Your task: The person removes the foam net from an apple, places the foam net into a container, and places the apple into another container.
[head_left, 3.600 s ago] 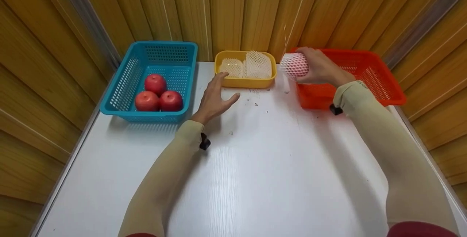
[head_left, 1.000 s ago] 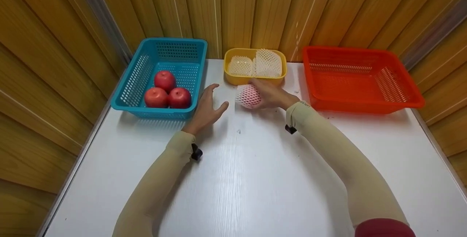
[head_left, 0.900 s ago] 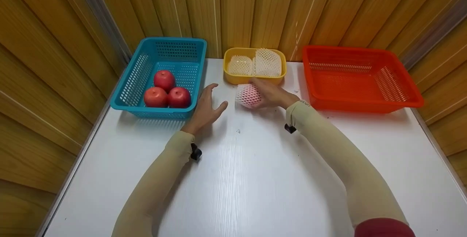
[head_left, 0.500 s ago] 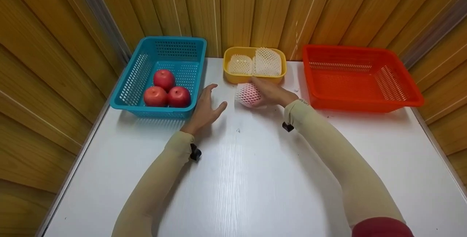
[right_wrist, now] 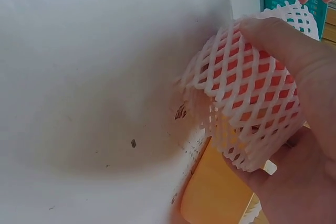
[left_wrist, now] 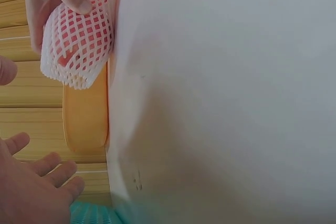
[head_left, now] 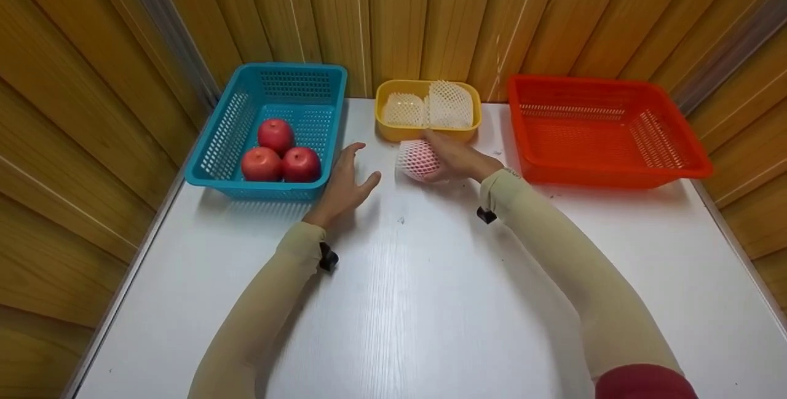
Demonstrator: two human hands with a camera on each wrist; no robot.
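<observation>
My right hand [head_left: 456,156] grips a red apple wrapped in a white foam net sleeve [head_left: 415,160], just in front of the yellow box. In the right wrist view the thumb lies on the net [right_wrist: 252,90], with fingers on its other side; the sleeve's end gapes past the fruit. To the left, my left hand [head_left: 344,189] is held with fingers spread and nothing in it, beside the teal basket [head_left: 267,189]. Three bare red apples [head_left: 276,135] lie in that basket. In the left wrist view the netted apple [left_wrist: 79,38] appears above the left fingers.
At the back wall the yellow box [head_left: 424,135] holds more white foam nets [head_left: 450,106]. A red-orange basket [head_left: 615,179] stands at the right. Wooden panels [head_left: 399,18] enclose the white table [head_left: 430,300] at back and sides.
Over the earlier frames my right hand has carried the netted apple leftward from the red-orange basket to before the yellow box. In the last second both hands stay almost still.
</observation>
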